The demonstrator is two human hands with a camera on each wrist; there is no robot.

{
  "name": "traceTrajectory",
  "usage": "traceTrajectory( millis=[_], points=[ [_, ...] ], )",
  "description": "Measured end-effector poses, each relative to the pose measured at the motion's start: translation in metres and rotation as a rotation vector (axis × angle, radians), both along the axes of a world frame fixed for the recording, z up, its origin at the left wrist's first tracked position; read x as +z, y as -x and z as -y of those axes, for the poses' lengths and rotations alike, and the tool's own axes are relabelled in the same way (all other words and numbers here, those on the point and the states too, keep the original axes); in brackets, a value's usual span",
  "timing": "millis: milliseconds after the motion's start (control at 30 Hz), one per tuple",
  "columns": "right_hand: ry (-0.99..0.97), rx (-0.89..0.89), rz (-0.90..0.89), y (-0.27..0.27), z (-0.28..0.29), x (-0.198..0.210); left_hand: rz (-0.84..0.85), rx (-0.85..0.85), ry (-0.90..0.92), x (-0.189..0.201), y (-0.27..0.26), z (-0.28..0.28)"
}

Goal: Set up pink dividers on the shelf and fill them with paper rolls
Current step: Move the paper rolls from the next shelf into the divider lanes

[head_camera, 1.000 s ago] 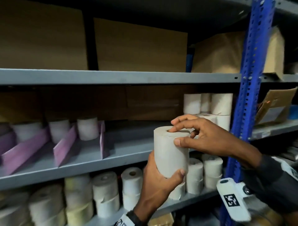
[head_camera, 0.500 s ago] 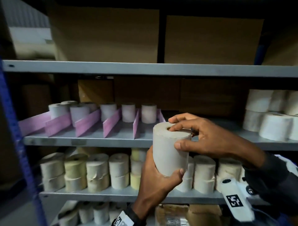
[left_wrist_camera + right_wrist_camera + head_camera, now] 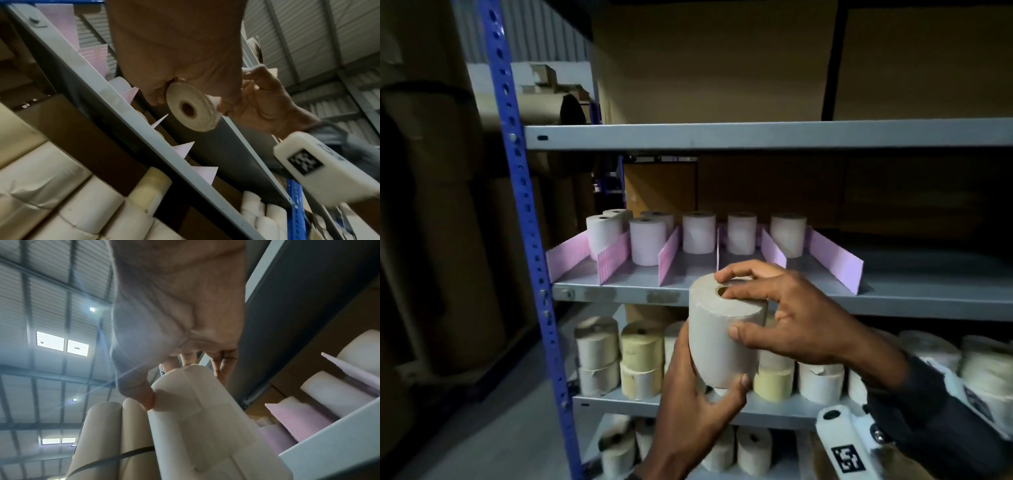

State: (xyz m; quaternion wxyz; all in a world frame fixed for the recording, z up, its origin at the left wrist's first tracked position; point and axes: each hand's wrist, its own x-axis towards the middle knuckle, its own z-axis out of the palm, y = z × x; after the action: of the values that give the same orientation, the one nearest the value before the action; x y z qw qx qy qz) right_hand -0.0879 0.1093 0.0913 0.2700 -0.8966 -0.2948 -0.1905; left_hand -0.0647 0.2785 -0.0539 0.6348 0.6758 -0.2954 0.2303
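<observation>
Here, one paper roll (image 3: pixel 726 329) is upright in both my hands, in front of the shelf (image 3: pixel 756 298) edge and not touching it. My left hand (image 3: pixel 695 404) cups it from below; its fingers (image 3: pixel 739 383) are curled round the bottom rim, thumb out of sight behind. My right hand (image 3: pixel 791 315) sits over the top: thumb pressed on the near side of the roll, fingers (image 3: pixel 743 291) spread and bent across the top face, one fingertip at the core hole.

Left wrist view: the roll's underside (image 3: pixel 191 110) with its core hole, gripped between the fingers of that hand.

On the shelf behind, the pink dividers (image 3: pixel 671 255) stand on edge in a row, making lanes. Each lane has a roll (image 3: pixel 698 233) at its back; the leftmost lanes have more than one. The lane fronts are bare.

Lower shelf: stacked rolls (image 3: pixel 640 356), cream and yellowish. Blue upright (image 3: pixel 524 205) at the left. White tracker with black marker (image 3: pixel 846 452) on my right wrist.
</observation>
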Motion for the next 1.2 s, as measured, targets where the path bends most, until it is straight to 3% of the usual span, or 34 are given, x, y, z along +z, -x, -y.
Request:
traceTrajectory(
  millis=[100, 200, 267, 333, 433, 633, 967, 1200],
  points=[
    [-0.024, -0.061, 0.023, -0.015, -0.027, -0.001, 0.091, 0.296, -0.085, -0.009, -0.002, -0.016],
    [-0.059, -0.11, 0.031, -0.035, -0.045, 0.005, 0.329, 0.509, -0.266, -0.016, 0.001, -0.018],
    [-0.033, -0.146, 0.044, -0.047, -0.054, 0.009, 0.374, 0.522, -0.451, -0.018, -0.001, -0.018],
    [-0.001, -0.173, 0.058, -0.058, -0.061, 0.012, 0.316, 0.529, -0.615, -0.015, -0.006, -0.018],
    [0.02, -0.188, 0.083, -0.073, -0.065, 0.014, 0.24, 0.545, -0.735, -0.01, -0.016, -0.017],
    [0.063, -0.304, 0.067, -0.107, -0.064, 0.018, 0.195, 0.531, -0.775, 0.0, -0.042, -0.017],
    [0.094, -0.313, -0.079, -0.166, -0.051, 0.028, 0.125, 0.543, -0.799, 0.012, -0.089, 0.003],
    [0.494, -0.38, -0.156, -0.214, -0.049, 0.058, 0.106, 0.53, -0.782, 0.011, -0.126, 0.019]
  ],
)
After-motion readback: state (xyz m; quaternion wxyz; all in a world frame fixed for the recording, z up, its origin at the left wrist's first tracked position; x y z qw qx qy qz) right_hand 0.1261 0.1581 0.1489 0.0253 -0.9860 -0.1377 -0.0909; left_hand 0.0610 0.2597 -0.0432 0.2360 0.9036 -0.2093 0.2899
